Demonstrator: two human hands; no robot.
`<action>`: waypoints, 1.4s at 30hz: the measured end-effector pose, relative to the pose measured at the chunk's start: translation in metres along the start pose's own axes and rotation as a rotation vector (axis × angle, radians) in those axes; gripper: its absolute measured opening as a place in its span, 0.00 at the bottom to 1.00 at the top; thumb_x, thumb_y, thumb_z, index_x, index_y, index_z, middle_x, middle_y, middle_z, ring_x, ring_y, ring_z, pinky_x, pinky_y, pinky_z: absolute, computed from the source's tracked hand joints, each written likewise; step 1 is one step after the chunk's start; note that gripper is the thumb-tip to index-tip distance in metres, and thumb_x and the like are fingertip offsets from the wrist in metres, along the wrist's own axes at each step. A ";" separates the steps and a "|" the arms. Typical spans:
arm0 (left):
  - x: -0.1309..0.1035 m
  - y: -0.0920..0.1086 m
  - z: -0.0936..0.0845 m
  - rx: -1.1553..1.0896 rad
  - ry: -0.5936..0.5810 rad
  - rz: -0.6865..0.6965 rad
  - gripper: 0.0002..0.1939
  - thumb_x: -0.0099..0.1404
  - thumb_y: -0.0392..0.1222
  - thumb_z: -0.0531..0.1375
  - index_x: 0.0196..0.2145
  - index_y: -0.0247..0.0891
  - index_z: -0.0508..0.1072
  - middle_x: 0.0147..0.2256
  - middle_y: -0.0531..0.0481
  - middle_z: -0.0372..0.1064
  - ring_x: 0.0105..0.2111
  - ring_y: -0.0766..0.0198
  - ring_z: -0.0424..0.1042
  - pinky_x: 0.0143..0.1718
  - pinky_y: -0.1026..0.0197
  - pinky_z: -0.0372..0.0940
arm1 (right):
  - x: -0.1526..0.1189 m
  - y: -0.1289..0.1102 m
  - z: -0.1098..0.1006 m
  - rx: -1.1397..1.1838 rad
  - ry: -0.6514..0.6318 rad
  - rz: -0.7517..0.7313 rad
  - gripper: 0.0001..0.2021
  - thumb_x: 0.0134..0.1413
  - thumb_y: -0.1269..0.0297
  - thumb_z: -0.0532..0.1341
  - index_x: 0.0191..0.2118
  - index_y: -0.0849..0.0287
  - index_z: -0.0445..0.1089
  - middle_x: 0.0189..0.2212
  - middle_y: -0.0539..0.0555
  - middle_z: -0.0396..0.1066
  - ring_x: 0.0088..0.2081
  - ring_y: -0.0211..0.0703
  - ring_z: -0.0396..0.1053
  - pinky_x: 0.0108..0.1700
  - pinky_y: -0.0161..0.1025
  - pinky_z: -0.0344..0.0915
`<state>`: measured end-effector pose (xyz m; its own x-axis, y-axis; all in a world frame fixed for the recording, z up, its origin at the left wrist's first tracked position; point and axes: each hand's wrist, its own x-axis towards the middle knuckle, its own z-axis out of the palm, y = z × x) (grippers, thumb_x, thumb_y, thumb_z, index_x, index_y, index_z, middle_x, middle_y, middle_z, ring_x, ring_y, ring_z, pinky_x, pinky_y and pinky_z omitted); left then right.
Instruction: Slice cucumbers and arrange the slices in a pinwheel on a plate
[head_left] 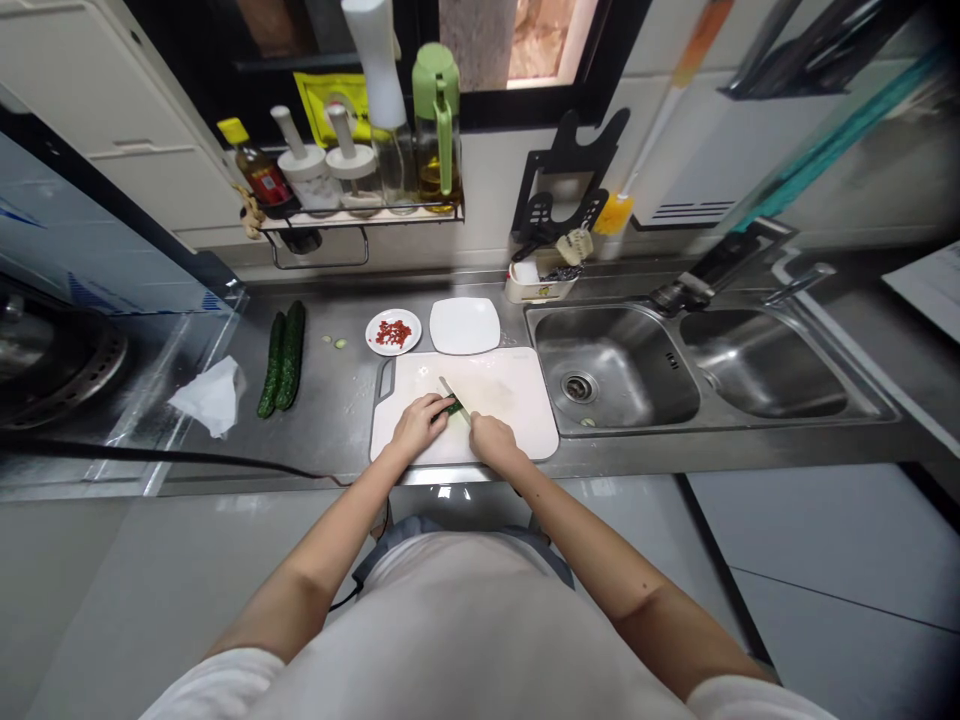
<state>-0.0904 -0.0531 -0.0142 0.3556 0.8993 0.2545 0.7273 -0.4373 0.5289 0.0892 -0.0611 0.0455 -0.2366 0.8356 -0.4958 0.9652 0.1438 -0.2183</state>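
On the white cutting board (517, 400) lies a short dark-green piece of cucumber (454, 405). My left hand (420, 424) presses on it with fingers curled together, hiding most of it. My right hand (491, 438) is wrapped around the handle of a knife (453, 391), whose blade slants away to the upper left, right against the cucumber piece and my left fingertips. Behind the board stand a square white plate (465, 326) with nothing on it and a small round plate (372, 338) holding chopped red bits.
Two whole cucumbers (289, 355) and a crumpled white tissue (214, 395) lie to the left. Two cucumber ends (340, 343) rest near the round plate. A double sink (622, 370) borders the board on the right. Above, a rack (367, 216) carries bottles and jars.
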 end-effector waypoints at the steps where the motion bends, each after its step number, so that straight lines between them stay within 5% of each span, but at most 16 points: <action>1: 0.000 0.000 0.000 0.000 -0.001 0.001 0.18 0.66 0.37 0.55 0.52 0.43 0.73 0.46 0.47 0.71 0.46 0.62 0.70 0.50 0.59 0.67 | 0.002 -0.001 -0.002 0.005 -0.004 -0.001 0.16 0.60 0.74 0.49 0.51 0.64 0.65 0.44 0.65 0.74 0.47 0.48 0.72 0.44 0.38 0.64; 11: 0.000 0.001 -0.002 0.006 0.001 -0.014 0.17 0.66 0.38 0.55 0.51 0.43 0.74 0.45 0.47 0.71 0.44 0.62 0.71 0.48 0.60 0.67 | 0.016 -0.011 -0.015 0.024 -0.010 -0.013 0.18 0.61 0.73 0.49 0.55 0.64 0.64 0.45 0.64 0.73 0.48 0.49 0.71 0.44 0.38 0.64; 42: -0.002 0.001 0.000 -0.016 0.016 -0.015 0.18 0.66 0.37 0.56 0.52 0.44 0.73 0.46 0.48 0.71 0.45 0.62 0.71 0.50 0.59 0.67 | -0.036 0.017 0.008 -0.047 -0.054 0.043 0.14 0.60 0.73 0.49 0.49 0.62 0.66 0.42 0.64 0.74 0.45 0.51 0.73 0.41 0.40 0.63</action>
<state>-0.0904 -0.0550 -0.0137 0.3353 0.9058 0.2591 0.7228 -0.4237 0.5459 0.1138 -0.0932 0.0532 -0.1994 0.8120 -0.5486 0.9784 0.1341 -0.1572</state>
